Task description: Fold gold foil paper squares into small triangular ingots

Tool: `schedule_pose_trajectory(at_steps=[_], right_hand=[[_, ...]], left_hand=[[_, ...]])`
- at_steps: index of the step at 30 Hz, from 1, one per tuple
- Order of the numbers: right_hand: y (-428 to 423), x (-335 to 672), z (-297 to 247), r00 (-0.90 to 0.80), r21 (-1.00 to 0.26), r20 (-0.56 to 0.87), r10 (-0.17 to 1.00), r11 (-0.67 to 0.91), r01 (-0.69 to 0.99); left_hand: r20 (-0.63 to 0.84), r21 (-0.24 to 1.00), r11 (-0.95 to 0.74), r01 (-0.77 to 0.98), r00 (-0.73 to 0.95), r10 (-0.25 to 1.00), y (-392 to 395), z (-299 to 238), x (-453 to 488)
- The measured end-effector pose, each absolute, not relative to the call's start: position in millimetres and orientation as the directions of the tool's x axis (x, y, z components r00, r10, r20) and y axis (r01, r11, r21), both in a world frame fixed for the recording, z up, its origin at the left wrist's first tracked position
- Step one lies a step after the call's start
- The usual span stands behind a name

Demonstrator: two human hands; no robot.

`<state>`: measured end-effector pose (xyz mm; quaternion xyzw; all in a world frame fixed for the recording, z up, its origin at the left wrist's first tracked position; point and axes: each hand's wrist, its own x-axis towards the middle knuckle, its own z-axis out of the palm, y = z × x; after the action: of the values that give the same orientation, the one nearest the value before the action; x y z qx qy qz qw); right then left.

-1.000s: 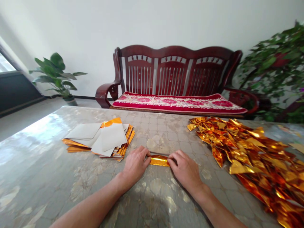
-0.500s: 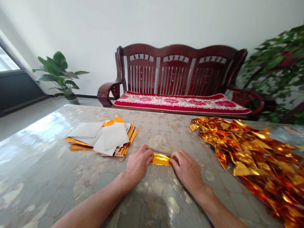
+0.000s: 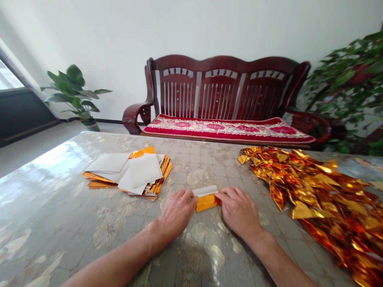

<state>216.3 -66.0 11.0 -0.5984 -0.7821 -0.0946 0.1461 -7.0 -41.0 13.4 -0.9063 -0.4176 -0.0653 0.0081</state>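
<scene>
A sheet of gold foil paper [image 3: 207, 202], partly folded, lies between my hands above the tabletop. Its gold side faces me, and a white strip of its back shows along the far edge. My left hand [image 3: 180, 208] pinches the left end with thumb and fingers. At the right end my right hand [image 3: 237, 207] grips it, fingers closed. To the left lies a stack of foil paper sheets [image 3: 140, 171], mostly white side up with orange-gold edges. A large heap of folded gold foil pieces [image 3: 326, 199] spreads over the right side.
The table [image 3: 119, 243] has a glossy floral cover. Behind it stands a dark red wooden bench [image 3: 221, 93] with a red floral cushion [image 3: 227, 128]. A potted plant [image 3: 74, 93] is at the left, and leafy greenery [image 3: 353, 75] hangs at the right.
The foil paper has tilted, its right end now higher, and a white strip has come into view along its far edge. Both hands still hold its ends and have shifted slightly.
</scene>
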Motion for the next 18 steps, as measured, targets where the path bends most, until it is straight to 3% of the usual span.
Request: schedule_pose_trajectory(at_steps=[10, 18], right_hand=[[-71, 205, 11, -0.515, -0.103, 0.36, 0.778, 0.582, 0.807], [-68, 215, 7, -0.588, -0.105, 0.337, 0.735, 0.65, 0.753]], left_hand=[[0.118, 0.07, -0.661, 0.747, 0.651, 0.749, -50, 15, -1], [0.144, 0.059, -0.752, 0.657, 0.739, 0.658, -39, 24, -15]])
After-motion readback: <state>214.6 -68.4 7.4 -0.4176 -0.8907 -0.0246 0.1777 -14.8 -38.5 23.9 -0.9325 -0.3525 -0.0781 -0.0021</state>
